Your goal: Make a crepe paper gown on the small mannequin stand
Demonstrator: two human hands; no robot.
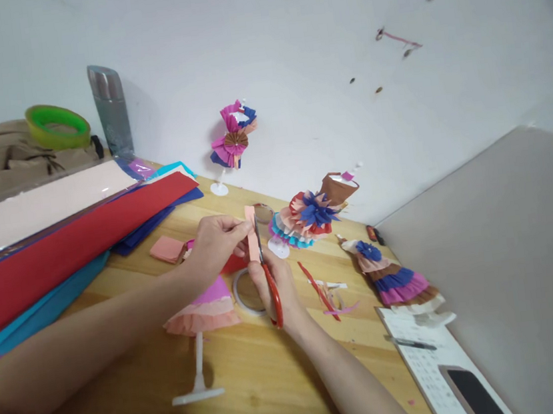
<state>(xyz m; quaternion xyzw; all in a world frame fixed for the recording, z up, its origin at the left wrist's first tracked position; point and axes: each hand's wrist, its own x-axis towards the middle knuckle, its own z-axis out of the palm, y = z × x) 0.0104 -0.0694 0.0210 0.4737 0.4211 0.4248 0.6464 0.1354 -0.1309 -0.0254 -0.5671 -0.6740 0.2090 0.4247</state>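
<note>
Between the fingertips of my left hand (222, 237) is a narrow strip of peach crepe paper (253, 247), held upright. My right hand (281, 290) grips red-handled scissors (274, 298), their blades pointing away from me along the strip's right edge. Below my left wrist, a small dress form with a purple and peach ruffled skirt (203, 313) stands on a white stand (199, 371); my forearm and hand hide its upper part. A roll of tape (247, 294) lies on the table beside my right hand. Folded peach paper (167, 249) sits left of my left hand.
Long crepe paper sheets, a red one (84, 247) on top, cover the left. Dressed paper figures (236, 141) stand along the wall, and another dress (396, 279) lies right. Paper scraps (327, 291), a pen (414, 343), a phone (475, 394) and a grey bottle (111, 110) are around.
</note>
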